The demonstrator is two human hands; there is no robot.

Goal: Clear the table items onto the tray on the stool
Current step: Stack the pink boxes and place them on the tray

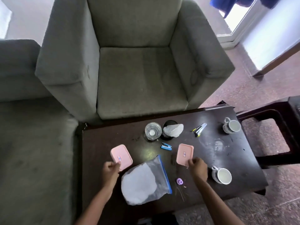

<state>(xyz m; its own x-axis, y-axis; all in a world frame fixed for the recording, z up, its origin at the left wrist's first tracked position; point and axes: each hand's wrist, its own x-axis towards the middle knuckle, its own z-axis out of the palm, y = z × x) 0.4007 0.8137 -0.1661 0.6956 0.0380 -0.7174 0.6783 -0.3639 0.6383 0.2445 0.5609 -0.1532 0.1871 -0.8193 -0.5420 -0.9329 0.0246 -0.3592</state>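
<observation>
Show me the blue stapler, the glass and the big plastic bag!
blue stapler (166,146): head view, middle of its body.
glass (153,131): head view, centre of its round top.
plastic zip bag (142,181): head view, middle of the bag, over the white stuff inside.

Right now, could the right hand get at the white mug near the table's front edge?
Probably yes: the mug stands just beside the right hand, with only bare table between them. But that hand grips a pink lid, so it would likely have to set it down first.
</observation>
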